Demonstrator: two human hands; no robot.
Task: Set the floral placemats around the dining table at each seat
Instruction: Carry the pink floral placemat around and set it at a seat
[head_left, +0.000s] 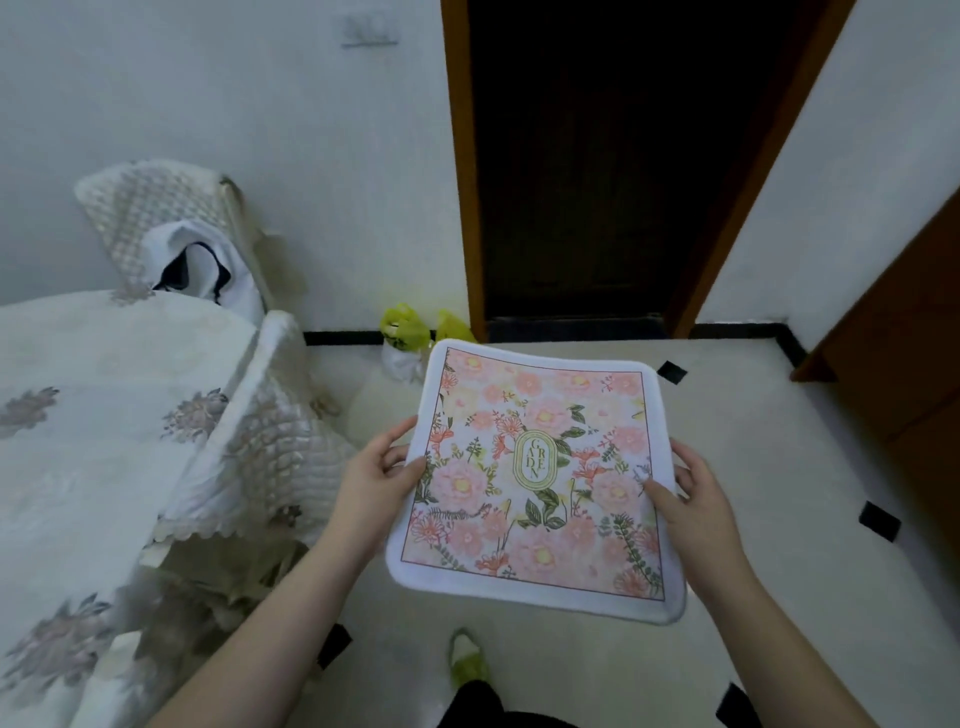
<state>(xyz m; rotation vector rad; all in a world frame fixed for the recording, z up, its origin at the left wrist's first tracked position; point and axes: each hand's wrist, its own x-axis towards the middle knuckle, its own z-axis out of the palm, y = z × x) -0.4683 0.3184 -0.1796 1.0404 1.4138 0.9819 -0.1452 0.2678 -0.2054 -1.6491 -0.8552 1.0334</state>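
Note:
A square floral placemat (540, 467) with pink flowers, a white border and a green oval label hangs flat in the air over the floor. My left hand (376, 475) grips its left edge, thumb on top. Along the right edge my right hand (693, 499) holds it the same way. The dining table (78, 405), under a white cloth with grey flower prints, lies to the left of the mat, apart from it.
Two chairs with quilted covers (260, 415) stand at the table's edge; a dark-and-white garment (197, 260) hangs on the far one. Yellow-green bags (405, 332) sit by the wall. A dark doorway (613, 166) opens ahead, a wooden cabinet (904, 364) at right. My green slipper (467, 657) is below.

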